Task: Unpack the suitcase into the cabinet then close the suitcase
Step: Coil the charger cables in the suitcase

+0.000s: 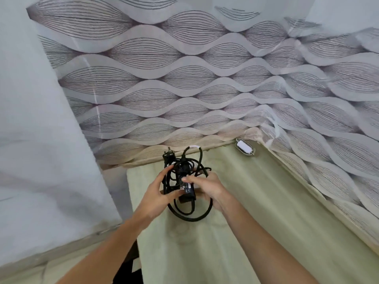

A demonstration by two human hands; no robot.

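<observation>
A black power adapter (186, 182) with its tangled black cable (190, 210) is held up between both hands above a pale green cloth-covered surface (256, 212). The plug (166, 155) sticks up at the top left of the bundle, and loops of cable hang below the palms. A small white oval object (244, 149), perhaps a switch, lies near the surface's far edge, well apart. Sheer curtains (184, 78) with a leaf-line pattern hang behind and to the right. The left hand (159, 193) curls its fingers around the cable's left side; the right hand (207, 188) pinches the adapter brick, thumb on its label.
</observation>
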